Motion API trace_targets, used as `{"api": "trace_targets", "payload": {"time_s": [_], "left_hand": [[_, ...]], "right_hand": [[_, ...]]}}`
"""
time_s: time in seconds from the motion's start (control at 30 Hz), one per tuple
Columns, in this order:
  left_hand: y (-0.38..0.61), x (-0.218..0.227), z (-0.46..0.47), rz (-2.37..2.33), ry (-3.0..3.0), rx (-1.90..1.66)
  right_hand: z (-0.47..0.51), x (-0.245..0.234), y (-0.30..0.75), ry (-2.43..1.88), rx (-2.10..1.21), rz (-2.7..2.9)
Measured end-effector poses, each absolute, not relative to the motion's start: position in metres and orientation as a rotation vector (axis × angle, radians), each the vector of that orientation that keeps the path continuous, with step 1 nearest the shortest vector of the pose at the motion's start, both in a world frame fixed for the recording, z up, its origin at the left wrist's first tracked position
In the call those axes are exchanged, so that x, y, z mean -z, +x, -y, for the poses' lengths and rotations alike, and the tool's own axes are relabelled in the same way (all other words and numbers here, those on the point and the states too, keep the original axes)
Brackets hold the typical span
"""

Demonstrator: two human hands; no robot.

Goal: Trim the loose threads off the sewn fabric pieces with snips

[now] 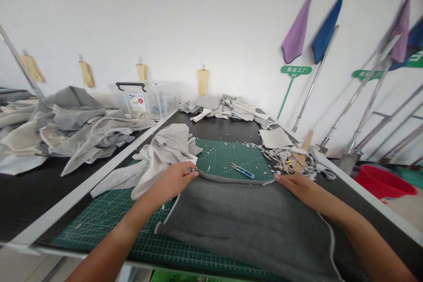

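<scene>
A dark grey cloth (244,220) with pale edges is stretched between my two hands, over the green cutting mat (95,216). My left hand (176,180) pinches its far left corner. At the far right corner, my right hand (292,183) grips the same edge between thumb and fingers. The cloth's near part hangs over the front edge of the table. Just beyond the far hem lie blue thread snips (243,170) on the mat. A crumpled light grey cloth (170,143) rests beside my left hand.
Fabric scraps (280,154) and brown strips (302,154) lie right of the mat. More folded cloths (218,105) sit at the back, near a clear plastic box (161,97). A large cloth heap (79,119) covers the left table. A red bucket (383,180) stands at right.
</scene>
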State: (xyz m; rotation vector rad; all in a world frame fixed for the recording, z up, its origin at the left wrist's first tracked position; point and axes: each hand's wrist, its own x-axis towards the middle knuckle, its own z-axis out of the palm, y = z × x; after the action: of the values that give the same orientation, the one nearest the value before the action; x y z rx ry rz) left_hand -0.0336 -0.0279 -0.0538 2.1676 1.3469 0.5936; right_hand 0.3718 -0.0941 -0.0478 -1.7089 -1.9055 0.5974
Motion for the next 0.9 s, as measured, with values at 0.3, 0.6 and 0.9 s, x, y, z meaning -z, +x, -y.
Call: {"api": "trace_targets", "payload": {"time_s": [0.3,0.6,0.9], "left_hand": [[0.014,0.066,0.015,-1.465,2.515,-0.567],[0.029,0.073,-0.004,-1.263,2.695,-0.329],[0.039,0.088,-0.001,-1.427,2.717,-0.632]], "right_hand": [[0.060,0.080,0.400,-2.007,-0.328,2.005],[0.051,0.059,0.337,-1.844,-0.290,2.271],[0.010,0.087,0.304,-1.848,-0.058,2.255]]}}
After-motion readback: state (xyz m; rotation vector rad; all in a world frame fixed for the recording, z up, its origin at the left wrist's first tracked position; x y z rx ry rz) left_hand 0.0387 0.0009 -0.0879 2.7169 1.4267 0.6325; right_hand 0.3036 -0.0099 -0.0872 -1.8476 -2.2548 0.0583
